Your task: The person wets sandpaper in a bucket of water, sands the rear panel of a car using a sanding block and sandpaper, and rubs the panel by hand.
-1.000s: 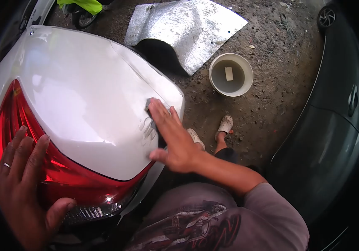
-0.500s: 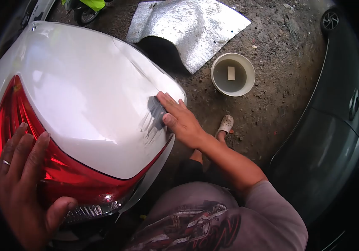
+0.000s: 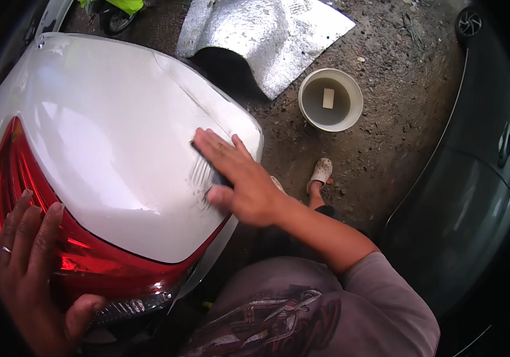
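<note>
My right hand [image 3: 242,183] lies over a dark grey piece of sandpaper [image 3: 217,174], pressing it against the white car body panel [image 3: 109,128]. Only an edge of the sandpaper shows beyond my fingers and beside my thumb. Wet grey streaks mark the paint there, close to the panel's rounded corner. With fingers spread, my left hand [image 3: 32,271] is over the red tail light [image 3: 118,262], at the lower left, and holds nothing. A ring is on one of its fingers.
A round bucket [image 3: 357,106] of cloudy water stands on the muddy ground, with a pale rectangular block [image 3: 328,99] in it. Behind it lies a silvery sheet [image 3: 267,38]. A dark car [image 3: 463,196] is parked on the right. A wheel [image 3: 117,22] shows at the upper left.
My right hand has slid the sandpaper leftward and slightly down over the white panel, away from its edge. My left hand has stayed over the tail light.
</note>
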A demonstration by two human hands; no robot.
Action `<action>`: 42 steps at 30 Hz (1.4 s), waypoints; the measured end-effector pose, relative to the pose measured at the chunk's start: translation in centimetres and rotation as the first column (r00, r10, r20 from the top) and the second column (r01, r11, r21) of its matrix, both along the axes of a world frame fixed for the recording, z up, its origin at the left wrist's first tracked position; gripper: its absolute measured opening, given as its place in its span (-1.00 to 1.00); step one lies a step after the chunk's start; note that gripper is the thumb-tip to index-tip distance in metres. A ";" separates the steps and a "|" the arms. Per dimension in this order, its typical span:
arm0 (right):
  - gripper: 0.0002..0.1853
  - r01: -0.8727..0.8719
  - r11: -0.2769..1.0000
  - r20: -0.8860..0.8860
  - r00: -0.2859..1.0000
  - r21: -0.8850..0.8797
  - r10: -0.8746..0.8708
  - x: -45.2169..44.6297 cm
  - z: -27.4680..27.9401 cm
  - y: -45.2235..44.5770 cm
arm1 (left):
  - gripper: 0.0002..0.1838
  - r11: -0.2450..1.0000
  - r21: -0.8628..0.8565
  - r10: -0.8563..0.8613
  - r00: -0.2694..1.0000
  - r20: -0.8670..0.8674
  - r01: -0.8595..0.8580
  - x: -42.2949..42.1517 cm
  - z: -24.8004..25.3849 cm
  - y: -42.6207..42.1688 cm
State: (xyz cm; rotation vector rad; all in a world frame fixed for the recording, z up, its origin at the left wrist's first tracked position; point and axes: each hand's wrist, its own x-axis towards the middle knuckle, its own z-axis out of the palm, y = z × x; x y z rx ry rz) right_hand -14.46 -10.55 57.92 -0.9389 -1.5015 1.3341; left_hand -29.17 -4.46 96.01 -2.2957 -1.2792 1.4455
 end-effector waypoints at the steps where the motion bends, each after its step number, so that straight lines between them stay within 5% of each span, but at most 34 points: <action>1: 0.11 -0.033 0.975 0.005 0.999 -0.220 0.034 -0.3 -3.4 1.3 | 0.15 1.000 0.013 -0.007 1.000 0.004 0.007 -0.1 0.2 -0.3; 8: 0.03 -0.043 0.999 -0.068 0.997 0.016 0.044 0.3 0.6 0.2 | 0.17 1.000 0.003 -0.026 1.000 0.015 0.026 -0.4 0.1 0.1; 12: 0.07 -0.046 0.969 -0.046 0.998 -0.243 0.036 -0.7 -4.4 1.5 | 0.17 1.000 -0.008 0.003 0.998 0.055 -0.002 -0.6 0.6 0.0; 14: 0.13 -0.071 0.997 -0.117 0.990 0.024 0.073 0.7 2.0 -0.2 | 0.16 1.000 -0.022 0.021 0.996 0.089 -0.019 -1.3 -0.2 0.0; 17: 0.12 -0.092 0.988 -0.068 0.993 0.124 0.100 0.5 -0.1 0.2 | 0.07 0.995 -0.034 -0.086 0.991 0.106 0.090 -0.8 -0.1 0.6; 19: 0.12 -0.043 0.949 -0.018 0.999 -0.312 0.039 0.1 -4.6 2.6 | 0.00 0.988 -0.066 -0.132 0.986 0.102 0.139 0.5 -0.1 1.0; 20: 0.12 -0.028 0.949 -0.018 1.000 -0.315 0.023 -0.1 -4.1 1.8 | 0.01 0.991 -0.082 -0.105 0.994 0.021 0.106 1.1 -0.1 1.1; 24: 0.14 -0.035 0.986 -0.151 0.987 0.166 0.060 0.6 3.8 -1.0 | 0.02 0.988 -0.134 -0.068 0.993 0.097 0.081 0.2 0.2 1.4; 27: 0.15 -0.008 0.997 0.015 1.000 0.070 0.007 -0.7 -2.7 0.5 | 0.03 0.991 -0.099 -0.087 0.995 0.041 0.091 0.3 0.5 1.0; 29: 0.17 -0.043 0.970 0.012 0.999 -0.240 0.047 -0.6 -5.7 1.9 | 0.23 0.998 -0.051 -0.043 0.998 -0.048 0.041 -1.6 0.2 0.7; 32: 0.08 0.029 1.000 -0.122 0.992 0.002 -0.029 0.1 -0.3 -2.2 | 0.25 0.996 -0.065 -0.057 0.998 -0.041 0.054 -2.8 0.4 0.8; 36: 0.05 0.039 0.998 -0.058 0.998 0.053 -0.036 0.1 -2.7 -2.3 | 0.22 0.995 -0.093 -0.039 0.998 -0.043 0.035 -2.5 0.8 0.6; 38: 0.05 -0.075 0.975 -0.040 0.997 -0.211 0.068 -1.0 -6.7 1.2 | 0.21 0.998 -0.059 -0.015 1.000 -0.024 0.014 -2.2 0.4 0.4; 42: 0.04 -0.073 0.971 -0.100 0.994 -0.227 0.051 -1.5 -6.7 1.7 | 0.09 0.997 -0.049 0.070 0.996 0.051 -0.067 -0.4 0.2 0.7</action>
